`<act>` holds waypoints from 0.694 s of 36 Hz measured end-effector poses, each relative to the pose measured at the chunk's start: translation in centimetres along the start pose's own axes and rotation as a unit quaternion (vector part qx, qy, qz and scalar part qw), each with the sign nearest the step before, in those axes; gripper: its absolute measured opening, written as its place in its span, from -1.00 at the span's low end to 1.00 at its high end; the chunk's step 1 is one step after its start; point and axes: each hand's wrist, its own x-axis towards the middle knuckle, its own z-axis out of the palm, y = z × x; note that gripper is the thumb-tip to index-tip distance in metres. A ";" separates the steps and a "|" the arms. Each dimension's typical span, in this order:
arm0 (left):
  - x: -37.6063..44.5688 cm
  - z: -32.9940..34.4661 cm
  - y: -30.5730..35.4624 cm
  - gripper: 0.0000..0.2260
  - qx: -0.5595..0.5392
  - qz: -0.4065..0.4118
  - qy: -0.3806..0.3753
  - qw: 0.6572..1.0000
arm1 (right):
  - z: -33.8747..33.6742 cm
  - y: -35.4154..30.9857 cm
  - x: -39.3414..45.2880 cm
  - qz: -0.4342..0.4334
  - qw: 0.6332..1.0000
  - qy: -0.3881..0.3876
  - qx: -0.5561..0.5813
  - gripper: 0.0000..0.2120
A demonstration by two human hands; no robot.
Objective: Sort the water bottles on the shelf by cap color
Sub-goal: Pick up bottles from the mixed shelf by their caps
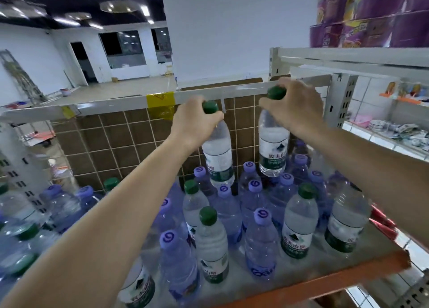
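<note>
Head view: left hand (pixel 197 119), right hand (pixel 294 105) each grip clear green-capped bottle by neck.

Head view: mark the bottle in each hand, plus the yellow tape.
left bottle (pixel 218 154), head view, clear body above label
right bottle (pixel 273 145), head view, white label
yellow tape (pixel 160 105), head view, middle of patch

Clear glossy plastic bottles (pixel 273 145), matt metal shelf (pixel 301 275).

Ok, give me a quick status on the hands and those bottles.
Left hand grips a green-capped bottle by its neck, lifted. Right hand holds another green-capped bottle, lifted. Green and purple-capped bottles stand mixed on the shelf below.
</note>
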 end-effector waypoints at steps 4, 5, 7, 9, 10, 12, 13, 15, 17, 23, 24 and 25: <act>-0.6 -3.3 1.7 -0.78 -0.039 0.018 0.096 0.994 | -2.3 -2.8 0.3 -0.005 0.996 0.037 0.078 -0.81; -0.9 -4.1 2.0 -0.77 -0.053 0.020 0.119 0.991 | -2.8 -3.6 0.2 -0.008 0.995 0.046 0.083 -0.79; -1.4 -6.0 2.6 -0.77 -0.071 0.023 0.158 0.985 | -3.7 -5.0 0.0 -0.016 0.994 0.062 0.088 -0.74; -2.1 -8.0 3.1 -0.77 -0.084 0.032 0.183 0.979 | -4.2 -6.4 -0.4 -0.032 0.992 0.068 0.101 -0.71; -2.6 -9.0 3.3 -0.78 -0.093 0.035 0.190 0.977 | -4.4 -7.1 -0.6 -0.041 0.991 0.065 0.109 -0.71; -3.8 -10.9 3.6 -0.84 -0.102 0.039 0.199 0.974 | -4.6 -8.5 -1.3 -0.059 0.987 0.059 0.135 -0.70; -4.3 -11.8 3.7 -0.86 -0.101 0.042 0.206 0.972 | -4.7 -9.3 -1.7 -0.066 0.985 0.056 0.150 -0.71; -5.2 -13.4 3.8 -0.86 -0.097 0.054 0.222 0.969 | -4.7 -11.0 -2.5 -0.074 0.981 0.044 0.173 -0.76; -6.3 -14.9 3.6 -0.86 -0.077 0.059 0.241 0.966 | -4.7 -12.8 -3.3 -0.086 0.977 0.032 0.190 -0.80; -9.7 -19.6 1.7 -0.79 -0.028 0.035 0.267 0.963 | -4.1 -17.9 -5.8 -0.120 0.965 -0.020 0.230 -0.83; -10.2 -20.5 1.2 -0.76 -0.023 0.031 0.270 0.962 | -3.9 -18.8 -6.2 -0.122 0.963 -0.026 0.238 -0.84; -10.6 -21.4 0.7 -0.76 -0.020 0.028 0.271 0.962 | -3.7 -19.7 -6.5 -0.124 0.961 -0.030 0.245 -0.85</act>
